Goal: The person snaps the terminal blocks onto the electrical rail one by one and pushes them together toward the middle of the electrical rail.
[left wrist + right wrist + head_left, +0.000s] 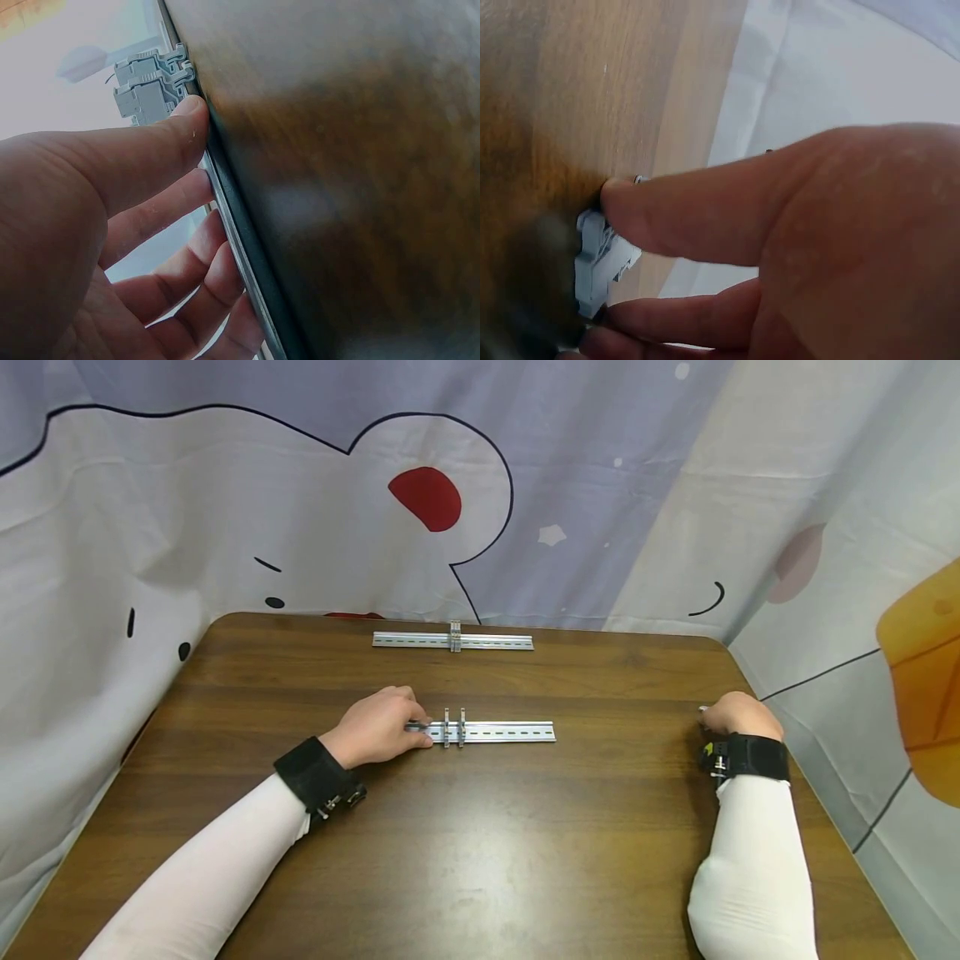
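Observation:
A slotted metal DIN rail (510, 732) lies across the middle of the table, with two grey clip-on terminal blocks (461, 728) standing on it, slightly apart. My left hand (381, 727) grips the rail's left end, thumb on the near edge and fingers on the far edge. In the left wrist view the grey blocks (146, 90) sit just beyond the thumb tip. Far to the right, my right hand (742, 714) reaches down to the tabletop. Its thumb and fingers pinch a small grey terminal block (596, 266), seen in the right wrist view.
A second DIN rail (495, 642) lies near the table's back edge, with grey blocks (455, 637) close together at its middle. The brown wooden table (480, 860) meets a patterned curtain (585, 485) behind and at the sides.

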Demonstrator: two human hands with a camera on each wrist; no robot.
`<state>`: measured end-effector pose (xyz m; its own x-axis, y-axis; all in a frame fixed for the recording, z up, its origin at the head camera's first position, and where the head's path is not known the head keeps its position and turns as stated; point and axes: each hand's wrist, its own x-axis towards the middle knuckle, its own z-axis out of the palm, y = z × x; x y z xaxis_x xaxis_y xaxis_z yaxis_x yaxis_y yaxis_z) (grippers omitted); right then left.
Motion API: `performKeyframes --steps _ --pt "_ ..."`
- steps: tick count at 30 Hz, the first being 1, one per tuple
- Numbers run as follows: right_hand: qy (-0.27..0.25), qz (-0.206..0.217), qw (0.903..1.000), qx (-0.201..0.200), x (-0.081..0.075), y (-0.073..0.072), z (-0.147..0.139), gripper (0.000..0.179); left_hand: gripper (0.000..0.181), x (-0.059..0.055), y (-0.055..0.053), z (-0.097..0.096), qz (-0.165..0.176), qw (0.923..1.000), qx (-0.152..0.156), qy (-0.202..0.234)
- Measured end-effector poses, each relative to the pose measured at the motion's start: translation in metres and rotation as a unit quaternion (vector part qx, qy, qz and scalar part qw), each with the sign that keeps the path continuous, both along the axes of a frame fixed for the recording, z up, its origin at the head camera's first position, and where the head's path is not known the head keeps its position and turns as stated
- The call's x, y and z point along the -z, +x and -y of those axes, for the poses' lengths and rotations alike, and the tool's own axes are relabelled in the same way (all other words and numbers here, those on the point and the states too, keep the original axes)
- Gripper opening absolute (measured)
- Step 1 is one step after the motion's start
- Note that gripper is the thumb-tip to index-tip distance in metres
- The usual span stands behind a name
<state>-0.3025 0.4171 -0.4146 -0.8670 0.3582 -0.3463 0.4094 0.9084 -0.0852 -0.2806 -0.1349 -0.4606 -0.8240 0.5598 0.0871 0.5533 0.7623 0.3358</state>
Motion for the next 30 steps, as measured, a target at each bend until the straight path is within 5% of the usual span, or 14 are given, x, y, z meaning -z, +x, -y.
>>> performKeyframes --steps 9,20,30 --pt "0.021 -0.032 0.9992 0.012 0.006 -0.006 0.001 0.041 0.032 -0.002 0.001 0.0 -0.003 1.0 0.0 0.002" --pt "0.014 -0.07 0.9974 -0.008 0.013 -0.009 0.0 0.057 0.033 -0.001 -0.001 0.0 0.002 1.0 0.001 -0.001" --pt "-0.047 -0.128 0.9894 -0.048 0.022 -0.018 0.024 0.048 0.034 -0.001 -0.001 0.001 0.008 1.0 0.004 0.002"
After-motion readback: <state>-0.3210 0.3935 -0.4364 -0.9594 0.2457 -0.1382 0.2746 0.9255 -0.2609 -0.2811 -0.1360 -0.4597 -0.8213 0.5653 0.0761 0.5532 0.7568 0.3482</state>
